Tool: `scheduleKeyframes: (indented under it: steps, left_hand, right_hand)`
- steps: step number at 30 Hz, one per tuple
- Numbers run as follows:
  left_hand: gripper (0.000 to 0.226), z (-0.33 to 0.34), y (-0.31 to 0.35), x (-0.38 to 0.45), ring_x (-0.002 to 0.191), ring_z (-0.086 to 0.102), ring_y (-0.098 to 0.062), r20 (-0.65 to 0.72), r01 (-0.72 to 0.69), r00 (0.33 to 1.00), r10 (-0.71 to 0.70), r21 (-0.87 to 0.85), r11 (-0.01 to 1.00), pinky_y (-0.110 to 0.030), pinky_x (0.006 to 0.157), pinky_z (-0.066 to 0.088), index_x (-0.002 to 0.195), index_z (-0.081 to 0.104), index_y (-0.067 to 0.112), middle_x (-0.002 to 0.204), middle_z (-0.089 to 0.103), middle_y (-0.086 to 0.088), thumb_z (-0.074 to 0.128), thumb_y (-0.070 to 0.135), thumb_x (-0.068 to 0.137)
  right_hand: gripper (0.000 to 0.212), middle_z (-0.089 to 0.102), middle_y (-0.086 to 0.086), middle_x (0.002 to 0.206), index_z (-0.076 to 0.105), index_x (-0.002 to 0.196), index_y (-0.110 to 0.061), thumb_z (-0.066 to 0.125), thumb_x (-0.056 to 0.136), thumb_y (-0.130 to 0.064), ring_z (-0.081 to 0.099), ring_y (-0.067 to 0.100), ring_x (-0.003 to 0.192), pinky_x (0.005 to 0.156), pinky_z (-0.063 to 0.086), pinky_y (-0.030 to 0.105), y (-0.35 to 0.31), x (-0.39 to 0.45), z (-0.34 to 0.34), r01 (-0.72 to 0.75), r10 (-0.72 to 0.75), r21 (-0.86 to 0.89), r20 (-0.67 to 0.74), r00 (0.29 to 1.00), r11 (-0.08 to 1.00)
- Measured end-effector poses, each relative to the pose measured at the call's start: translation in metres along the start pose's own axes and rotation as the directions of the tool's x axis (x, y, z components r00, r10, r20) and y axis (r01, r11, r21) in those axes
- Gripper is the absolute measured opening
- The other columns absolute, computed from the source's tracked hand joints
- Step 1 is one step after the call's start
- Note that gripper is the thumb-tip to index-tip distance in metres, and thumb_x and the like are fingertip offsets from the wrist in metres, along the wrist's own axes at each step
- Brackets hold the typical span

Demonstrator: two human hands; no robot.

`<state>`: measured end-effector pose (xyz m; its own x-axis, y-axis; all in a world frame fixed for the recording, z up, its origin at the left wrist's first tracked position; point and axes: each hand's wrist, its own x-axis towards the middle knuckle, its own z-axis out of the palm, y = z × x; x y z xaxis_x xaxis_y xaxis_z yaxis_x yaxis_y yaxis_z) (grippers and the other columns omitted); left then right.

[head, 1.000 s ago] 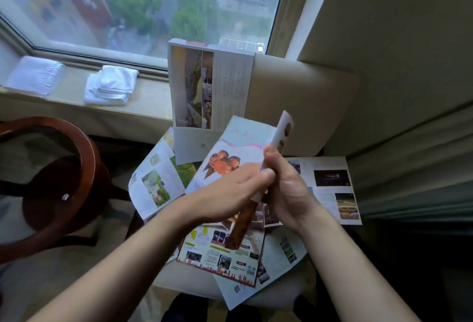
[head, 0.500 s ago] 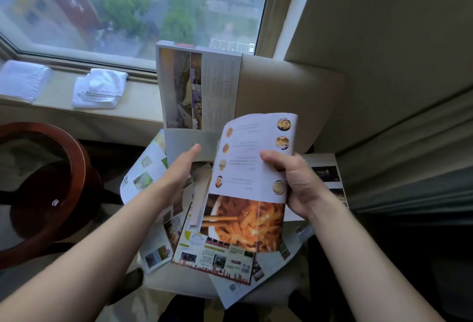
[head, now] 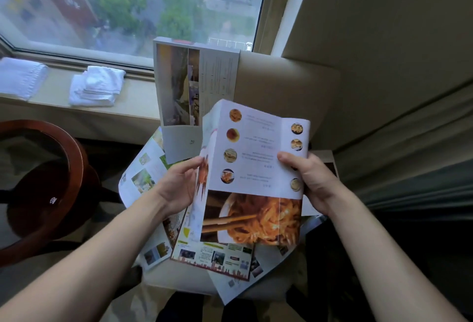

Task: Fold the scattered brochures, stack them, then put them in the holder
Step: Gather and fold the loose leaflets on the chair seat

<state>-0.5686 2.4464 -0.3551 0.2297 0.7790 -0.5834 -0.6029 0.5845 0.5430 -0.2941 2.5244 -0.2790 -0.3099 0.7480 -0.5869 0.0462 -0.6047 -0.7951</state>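
Food brochure (head: 252,168) held up above the scattered brochures (head: 212,257) on the small table. Right hand (head: 311,181) grips its right edge, thumb across the page. Left hand (head: 179,183) pinches its left panel. Holder (head: 189,86) stands upright behind, one brochure inside.

left hand (head: 179,186) + right hand (head: 311,183) | grip noodle brochure (head: 253,176) (half-folded) — above scattered brochures (head: 212,257)

a hotel-like room high up in a building: the window (head: 133,7) looks down on rooftops and trees, folded white towels (head: 96,85) lie on the sill, a round wooden chair (head: 43,188) stands by a padded seat, and travel and food brochures (head: 212,255) lie scattered.
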Motion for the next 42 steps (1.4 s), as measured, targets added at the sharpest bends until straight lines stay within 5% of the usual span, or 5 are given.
scheduleKeyframes:
  steps: [13, 19, 26, 37, 42]
  left_hand:
    - [0.034, 0.084, -0.023, 0.011, 0.073, 0.072, -0.011, -0.191, -0.095, 0.968, 0.166, 0.334, 0.938, -0.031, 0.064, 0.056, 0.118, 0.056, 0.01, 0.093, 0.074, -0.005, 0.066, 0.031, 0.092]
    - [0.038, 0.063, -0.011, 0.004, 0.081, 0.076, -0.028, -0.18, 0.051, 0.984, -0.011, 0.217, 0.975, -0.034, 0.067, 0.06, 0.114, 0.068, 0.003, 0.102, 0.077, -0.018, 0.075, 0.027, 0.085]
    - [0.038, 0.039, 0.027, -0.008, 0.085, 0.074, -0.028, -0.181, -0.02, 0.98, 0.081, 0.316, 0.949, -0.037, 0.072, 0.062, 0.119, 0.066, 0.004, 0.105, 0.076, -0.019, 0.073, 0.017, 0.083]
    - [0.023, 0.047, 0.012, 0.006, 0.081, 0.076, -0.01, -0.25, -0.084, 0.921, 0.3, 0.623, 0.778, -0.017, 0.059, 0.055, 0.107, 0.067, 0.026, 0.097, 0.079, 0.003, 0.075, 0.029, 0.086]
    - [0.062, 0.047, 0.001, 0.014, 0.101, 0.072, -0.017, -0.23, -0.105, 0.936, 0.266, 0.539, 0.836, -0.033, 0.082, 0.059, 0.127, 0.054, 0.022, 0.116, 0.071, 0.0, 0.081, 0.039, 0.075]
  right_hand:
    - [0.044, 0.073, 0.027, 0.114, 0.077, 0.11, -0.008, 0.061, 0.095, -0.046, 0.072, 0.036, 0.092, 0.078, 0.06, 0.043, 0.024, -0.012, 0.083, -0.137, 0.144, 0.263, -0.007, 0.99, 0.955]
    - [0.06, 0.073, 0.015, 0.123, 0.068, 0.128, -0.013, 0.035, 0.104, -0.057, 0.072, 0.032, 0.111, 0.093, 0.059, 0.044, 0.021, -0.013, 0.071, -0.117, 0.085, 0.297, 0.116, 0.99, 0.948]
    - [0.062, 0.056, -0.004, 0.139, 0.051, 0.143, -0.02, 0.065, 0.092, -0.051, 0.053, 0.018, 0.129, 0.11, 0.045, 0.045, 0.03, -0.001, 0.05, 0.009, -0.092, -0.248, -0.325, 0.941, 0.969]
    - [0.049, 0.071, 0.019, 0.127, 0.067, 0.131, -0.012, 0.051, 0.1, -0.047, 0.069, 0.037, 0.115, 0.096, 0.058, 0.049, 0.025, 0.008, 0.071, -0.083, 0.02, 0.373, 0.169, 0.985, 0.924]
    - [0.022, 0.078, 0.015, 0.105, 0.069, 0.116, -0.004, 0.062, 0.096, -0.007, 0.077, 0.033, 0.092, 0.076, 0.064, 0.042, 0.018, 0.012, 0.073, 0.018, -0.012, 0.06, -0.1, 0.995, 0.998]
